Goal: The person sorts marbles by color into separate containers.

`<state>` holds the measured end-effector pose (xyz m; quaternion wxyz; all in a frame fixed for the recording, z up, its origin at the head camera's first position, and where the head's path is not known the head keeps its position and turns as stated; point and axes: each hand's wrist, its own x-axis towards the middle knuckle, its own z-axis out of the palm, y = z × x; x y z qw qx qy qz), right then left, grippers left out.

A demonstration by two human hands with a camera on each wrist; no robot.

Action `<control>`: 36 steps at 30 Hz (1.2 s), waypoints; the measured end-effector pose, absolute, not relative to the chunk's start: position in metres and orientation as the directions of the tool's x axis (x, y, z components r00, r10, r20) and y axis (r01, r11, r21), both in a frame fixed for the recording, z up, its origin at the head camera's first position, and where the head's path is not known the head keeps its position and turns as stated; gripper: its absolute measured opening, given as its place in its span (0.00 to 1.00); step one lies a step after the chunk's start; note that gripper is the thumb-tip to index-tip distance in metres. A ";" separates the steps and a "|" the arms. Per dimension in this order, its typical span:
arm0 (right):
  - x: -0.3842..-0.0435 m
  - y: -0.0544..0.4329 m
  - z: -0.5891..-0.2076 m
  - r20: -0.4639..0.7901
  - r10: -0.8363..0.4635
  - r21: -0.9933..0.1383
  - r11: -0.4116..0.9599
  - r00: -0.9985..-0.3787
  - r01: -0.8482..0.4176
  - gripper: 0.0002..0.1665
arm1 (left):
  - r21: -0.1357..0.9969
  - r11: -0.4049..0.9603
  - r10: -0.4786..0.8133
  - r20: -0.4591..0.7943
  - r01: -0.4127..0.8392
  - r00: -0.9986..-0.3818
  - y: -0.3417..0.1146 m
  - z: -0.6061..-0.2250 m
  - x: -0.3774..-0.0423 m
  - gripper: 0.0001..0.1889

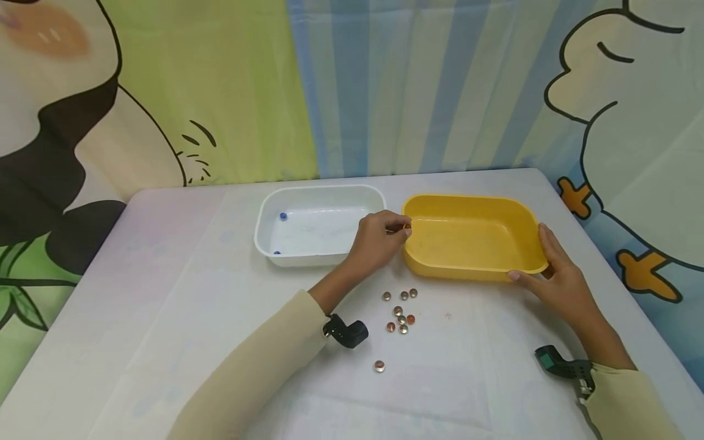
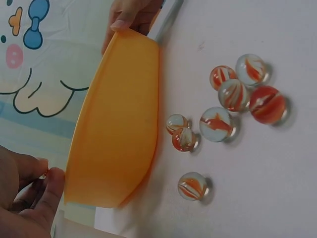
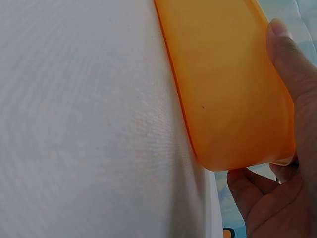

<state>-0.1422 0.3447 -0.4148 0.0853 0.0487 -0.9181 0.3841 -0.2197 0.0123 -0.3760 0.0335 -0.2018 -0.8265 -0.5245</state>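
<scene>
Between thumb and fingers my left hand [image 1: 379,238] pinches a small orange marble [image 1: 407,227], mostly hidden by the fingertips. It is at the left rim of a yellow plastic tray [image 1: 467,274]. At the tray's other end, my right hand [image 1: 566,287] grips the right front corner, thumb on the front side and fingers around the end, as the right wrist view shows. No marbles are visible inside the yellow tray. Several clear marbles with orange swirls [image 2: 217,124] lie loose on the table in front of it, one of them nearer the front edge.
A white tray [image 1: 302,260] stands left of the yellow one, partly behind my left hand. Two blue marbles [image 1: 283,216] show in it. The table has a white cover [image 1: 165,318], and a printed cartoon curtain [image 1: 374,91] hangs behind.
</scene>
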 end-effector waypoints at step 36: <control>-0.142 0.345 -0.416 0.201 -0.022 -0.710 0.686 -0.979 -0.161 0.58 | 0.860 0.451 0.282 0.115 0.238 -0.952 0.024 -0.361 -0.254 0.10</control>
